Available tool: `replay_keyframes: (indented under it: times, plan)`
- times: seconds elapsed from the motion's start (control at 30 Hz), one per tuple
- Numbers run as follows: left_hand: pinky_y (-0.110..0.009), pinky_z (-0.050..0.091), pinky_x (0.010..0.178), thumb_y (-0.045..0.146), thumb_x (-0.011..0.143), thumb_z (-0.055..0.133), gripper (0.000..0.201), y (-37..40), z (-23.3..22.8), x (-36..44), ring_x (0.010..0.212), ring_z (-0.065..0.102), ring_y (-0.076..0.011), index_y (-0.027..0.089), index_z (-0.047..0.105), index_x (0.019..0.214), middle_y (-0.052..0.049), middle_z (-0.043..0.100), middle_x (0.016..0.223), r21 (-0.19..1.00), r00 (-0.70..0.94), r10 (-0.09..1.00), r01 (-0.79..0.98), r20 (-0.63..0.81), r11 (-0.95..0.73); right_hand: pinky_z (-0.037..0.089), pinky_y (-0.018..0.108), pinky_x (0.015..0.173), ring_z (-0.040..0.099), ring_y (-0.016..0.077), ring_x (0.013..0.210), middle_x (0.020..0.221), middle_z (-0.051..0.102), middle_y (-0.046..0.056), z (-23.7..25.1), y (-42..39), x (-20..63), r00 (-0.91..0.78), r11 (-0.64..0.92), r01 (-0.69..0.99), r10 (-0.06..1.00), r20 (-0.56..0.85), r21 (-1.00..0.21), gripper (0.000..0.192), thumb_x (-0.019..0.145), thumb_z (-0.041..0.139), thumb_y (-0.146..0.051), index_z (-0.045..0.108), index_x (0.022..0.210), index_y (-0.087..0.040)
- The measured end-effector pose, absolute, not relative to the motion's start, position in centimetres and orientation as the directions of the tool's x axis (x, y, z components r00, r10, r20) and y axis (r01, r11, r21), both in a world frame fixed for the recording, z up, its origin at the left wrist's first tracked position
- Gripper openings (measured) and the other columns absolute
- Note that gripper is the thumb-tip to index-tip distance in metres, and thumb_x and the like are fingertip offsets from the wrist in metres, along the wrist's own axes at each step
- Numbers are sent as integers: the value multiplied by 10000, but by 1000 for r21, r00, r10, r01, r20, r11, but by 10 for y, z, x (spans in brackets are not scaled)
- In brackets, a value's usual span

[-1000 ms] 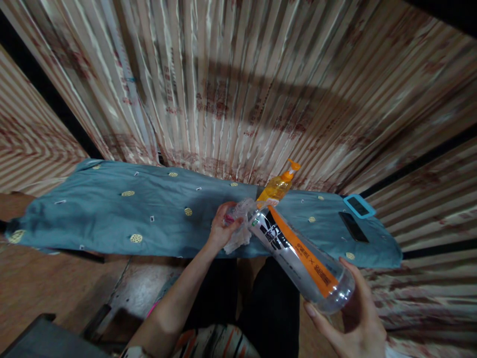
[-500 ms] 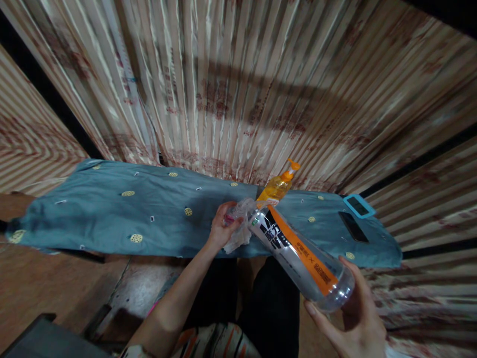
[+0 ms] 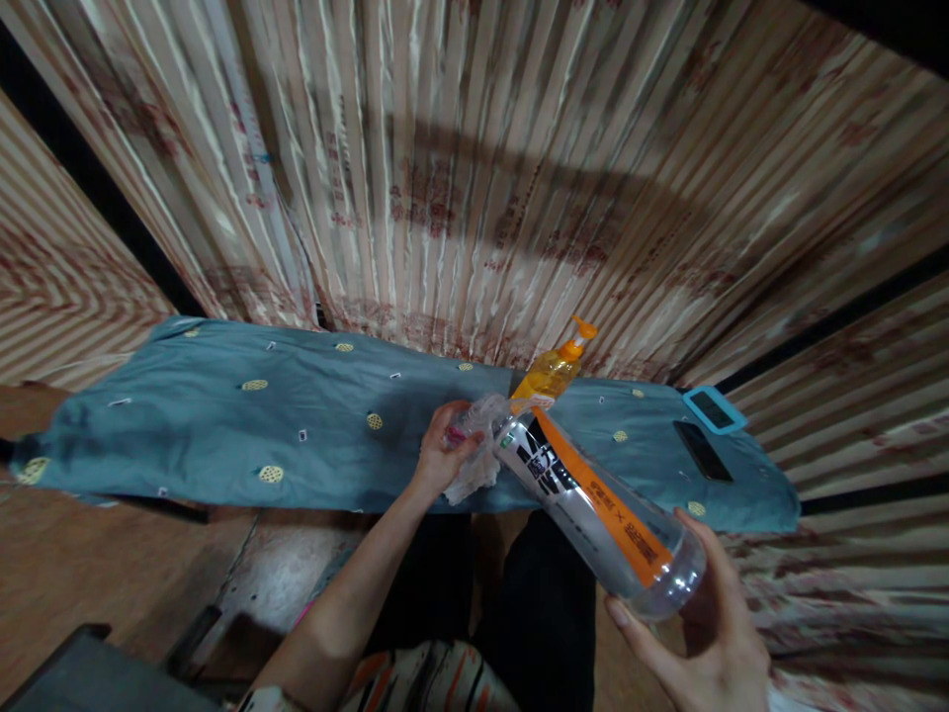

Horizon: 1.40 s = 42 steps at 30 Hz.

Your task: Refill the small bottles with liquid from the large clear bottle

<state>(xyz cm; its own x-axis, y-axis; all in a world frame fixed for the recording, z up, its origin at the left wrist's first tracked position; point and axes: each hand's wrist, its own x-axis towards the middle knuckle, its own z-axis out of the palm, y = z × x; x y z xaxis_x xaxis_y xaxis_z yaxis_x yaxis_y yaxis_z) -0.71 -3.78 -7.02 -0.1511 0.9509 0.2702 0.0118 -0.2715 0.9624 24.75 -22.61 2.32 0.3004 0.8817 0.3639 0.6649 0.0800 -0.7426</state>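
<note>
My right hand [image 3: 704, 633] grips the base of a large clear plastic bottle [image 3: 585, 504] with a silver and orange label. The bottle lies tilted, its base close to me and its neck end up to the left. My left hand [image 3: 447, 445] is closed around a small clear plastic piece with a pink spot, beside the bottle's neck. I cannot tell exactly what that piece is. Crumpled whitish, see-through material [image 3: 474, 470] shows under and beside the left fingers. Whether it touches the bottle's mouth is unclear. Just behind the neck stands an orange pump bottle [image 3: 553, 372] of yellow liquid.
A narrow table under a blue-green patterned cloth [image 3: 208, 415] runs across the view. On its right end lie a black phone [image 3: 702, 450] and a light-blue framed device [image 3: 714, 409]. Pleated curtains [image 3: 474, 198] hang behind. A dark seat-like object [image 3: 96, 672] is at lower left.
</note>
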Motion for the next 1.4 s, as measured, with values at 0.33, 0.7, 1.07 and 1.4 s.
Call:
replay_keyframes:
  times: [0.33,0.7,1.07,1.4]
  plan:
    - [-430,553,1021,362,733,811,431,-37,-71,-7,1178,662,-275,236,695,1129,-87,697,1216,963,-150,953,-2,265,-268,610,442,929,590,389,1338,1586,486,139,22,-227,246,308,80,658,878,365,-748,950,722,863,-491,441,1539,-251]
    - [-387,537,1026,360,730,825,433,-36,-74,-6,1181,651,-258,242,703,1129,-76,697,1221,961,-161,950,-15,269,-275,604,446,932,565,393,1360,1589,475,135,29,-227,235,326,74,656,869,371,-751,925,731,849,-521,455,1526,-259]
    - [-373,547,1002,365,730,822,427,-36,-74,-6,1150,662,-250,254,713,1128,-70,704,1207,964,-164,951,-9,261,-266,587,482,983,602,397,1325,1548,529,132,21,-226,249,270,108,685,881,388,-721,977,695,875,-500,445,1537,-252]
    - [-404,538,1040,367,734,816,426,-36,-75,-6,1173,654,-259,253,708,1130,-70,703,1205,958,-156,946,-3,283,-287,607,475,955,604,393,1329,1560,518,127,19,-226,251,264,105,688,885,383,-718,977,709,874,-465,424,1552,-262]
